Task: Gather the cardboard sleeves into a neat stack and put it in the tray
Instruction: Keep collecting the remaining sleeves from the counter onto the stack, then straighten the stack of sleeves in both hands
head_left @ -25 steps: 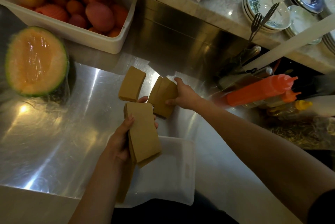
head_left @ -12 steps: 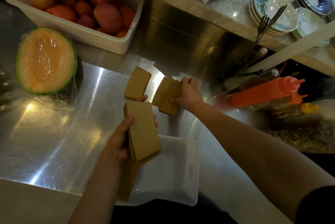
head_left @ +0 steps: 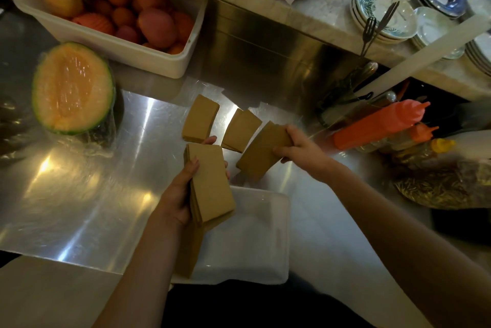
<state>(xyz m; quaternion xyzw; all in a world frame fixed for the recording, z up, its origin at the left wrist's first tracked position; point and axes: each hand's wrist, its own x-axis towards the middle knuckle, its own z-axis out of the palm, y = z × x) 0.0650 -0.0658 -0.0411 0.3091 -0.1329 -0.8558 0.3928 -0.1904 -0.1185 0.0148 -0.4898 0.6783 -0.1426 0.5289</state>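
On the steel counter [head_left: 79,181] in front of me, a white bin of fruit [head_left: 183,62] sits at the back with a wrapped half melon [head_left: 71,88] just beside it. Nearest to me lies the white tray [head_left: 265,248], bare except for some cardboard sleeves at its left edge under my arm. My left hand [head_left: 178,195] clasps a thick stack of sleeves [head_left: 210,184] above the tray's far left corner, thumb on one side and fingers curled round the other. My right hand [head_left: 300,149] pinches a smaller bundle of sleeves [head_left: 260,152] by its right end, lifted off the counter. Two short piles, the left pile [head_left: 199,121] and the middle pile [head_left: 240,129], rest flat on the steel beyond.
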